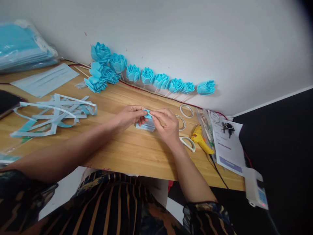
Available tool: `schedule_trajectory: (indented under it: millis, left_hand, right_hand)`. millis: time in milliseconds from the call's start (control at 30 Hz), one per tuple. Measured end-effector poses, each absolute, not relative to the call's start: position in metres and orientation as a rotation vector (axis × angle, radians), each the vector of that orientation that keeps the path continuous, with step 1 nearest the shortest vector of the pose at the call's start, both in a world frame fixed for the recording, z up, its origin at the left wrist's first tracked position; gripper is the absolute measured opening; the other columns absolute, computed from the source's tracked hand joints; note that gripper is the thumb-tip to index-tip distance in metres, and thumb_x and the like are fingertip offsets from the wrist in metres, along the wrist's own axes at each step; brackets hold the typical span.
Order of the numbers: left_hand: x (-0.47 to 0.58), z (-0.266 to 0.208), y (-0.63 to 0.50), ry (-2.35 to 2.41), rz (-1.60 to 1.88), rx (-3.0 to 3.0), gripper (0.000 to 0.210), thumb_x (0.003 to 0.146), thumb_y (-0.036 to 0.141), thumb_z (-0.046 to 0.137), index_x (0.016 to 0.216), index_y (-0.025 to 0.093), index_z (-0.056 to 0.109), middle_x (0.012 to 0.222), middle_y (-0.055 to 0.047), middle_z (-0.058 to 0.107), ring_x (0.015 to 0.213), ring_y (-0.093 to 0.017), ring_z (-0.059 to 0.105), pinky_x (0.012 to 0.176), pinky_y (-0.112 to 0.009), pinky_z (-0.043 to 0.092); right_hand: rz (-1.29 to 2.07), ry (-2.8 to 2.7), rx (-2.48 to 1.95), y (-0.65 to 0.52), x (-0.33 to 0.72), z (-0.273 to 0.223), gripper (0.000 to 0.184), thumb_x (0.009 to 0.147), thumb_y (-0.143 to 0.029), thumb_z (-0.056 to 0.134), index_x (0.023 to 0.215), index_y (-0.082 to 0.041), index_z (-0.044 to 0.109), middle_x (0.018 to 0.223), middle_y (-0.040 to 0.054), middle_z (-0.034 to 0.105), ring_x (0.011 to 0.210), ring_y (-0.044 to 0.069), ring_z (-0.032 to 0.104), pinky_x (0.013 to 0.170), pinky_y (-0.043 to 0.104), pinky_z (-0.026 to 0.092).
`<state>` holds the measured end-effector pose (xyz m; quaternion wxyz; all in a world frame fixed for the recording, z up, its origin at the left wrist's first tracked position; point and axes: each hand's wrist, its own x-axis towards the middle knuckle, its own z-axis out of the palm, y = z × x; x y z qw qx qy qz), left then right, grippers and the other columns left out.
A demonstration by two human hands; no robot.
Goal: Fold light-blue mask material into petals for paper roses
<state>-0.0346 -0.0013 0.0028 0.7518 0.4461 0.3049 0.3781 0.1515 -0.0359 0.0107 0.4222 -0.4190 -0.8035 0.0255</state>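
Above the middle of the wooden table, my left hand (132,116) pinches a small piece of blue fabric (148,114) between thumb and fingers. From the other side my right hand (167,124) grips the same piece, its fingertips closed at the edge. The fingers cover much of the fabric, so its full shape is hidden. Just beneath both hands lies a small stack of pale blue pleated pieces (146,125) on the table. Rolls of white tape (181,123) sit close to my right hand.
Blue fabric flowers (147,76) on sticks line the wall. At left are cut strips (56,114), a flat mask sheet (46,80), a bagged mask stack (24,45) and a dark phone-like object (8,102). Rightward lie a yellow glue gun (201,140), paper (227,143) and keys (228,128).
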Motion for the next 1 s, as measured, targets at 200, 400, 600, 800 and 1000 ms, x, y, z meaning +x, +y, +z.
schedule_trajectory:
  millis: [200,400,600,800,1000]
  left_hand:
    - [-0.0337,0.0033,-0.0015,0.657,0.842,0.962,0.019,0.077,0.027,0.073,0.072,0.010,0.065,0.062,-0.004,0.067,0.050,-0.010,0.057,0.047,-0.020,0.045]
    - [-0.0340,0.0013,-0.0006,0.654,0.848,0.971,0.019,0.078,0.027,0.073,0.072,0.010,0.066,0.063,-0.004,0.067,0.051,-0.010,0.057,0.048,-0.021,0.045]
    - [-0.0341,0.0015,-0.0005,0.687,0.861,1.015,0.020,0.076,0.027,0.073,0.068,0.010,0.065,0.062,-0.003,0.066,0.050,-0.009,0.055,0.049,-0.020,0.045]
    - [-0.0341,0.0022,-0.0010,0.753,0.810,1.107,0.020,0.080,0.026,0.069,0.067,0.011,0.064,0.057,-0.001,0.062,0.048,-0.008,0.053,0.048,-0.020,0.042]
    - [-0.0339,0.0051,-0.0031,0.810,0.773,1.179,0.022,0.083,0.024,0.066,0.065,0.011,0.064,0.056,-0.001,0.062,0.047,-0.007,0.053,0.050,-0.019,0.042]
  right_hand:
    - [-0.046,-2.025,-1.056,-0.0354,0.1525,0.0099,0.023,0.093,-0.020,0.057,0.104,-0.027,0.075,0.092,0.0052,0.070,0.086,0.019,0.062,0.077,0.036,0.051]
    - [-0.103,-2.053,-1.040,-0.0341,0.1542,0.0083,0.025,0.093,-0.017,0.057,0.106,-0.029,0.074,0.092,0.0046,0.070,0.086,0.019,0.061,0.075,0.035,0.051]
    - [-0.022,-2.035,-1.050,-0.0340,0.1537,0.0082,0.027,0.091,-0.016,0.056,0.108,-0.028,0.073,0.097,0.0055,0.069,0.091,0.020,0.062,0.081,0.038,0.052]
    - [0.492,-1.848,-1.112,-0.0337,0.1516,0.0053,0.041,0.085,-0.025,0.064,0.127,-0.029,0.061,0.113,0.0059,0.066,0.101,0.020,0.061,0.080,0.036,0.056]
    - [0.800,-1.693,-1.145,-0.0332,0.1505,0.0009,0.040,0.085,-0.028,0.063,0.125,-0.029,0.061,0.093,-0.0001,0.067,0.079,0.014,0.063,0.078,0.034,0.055]
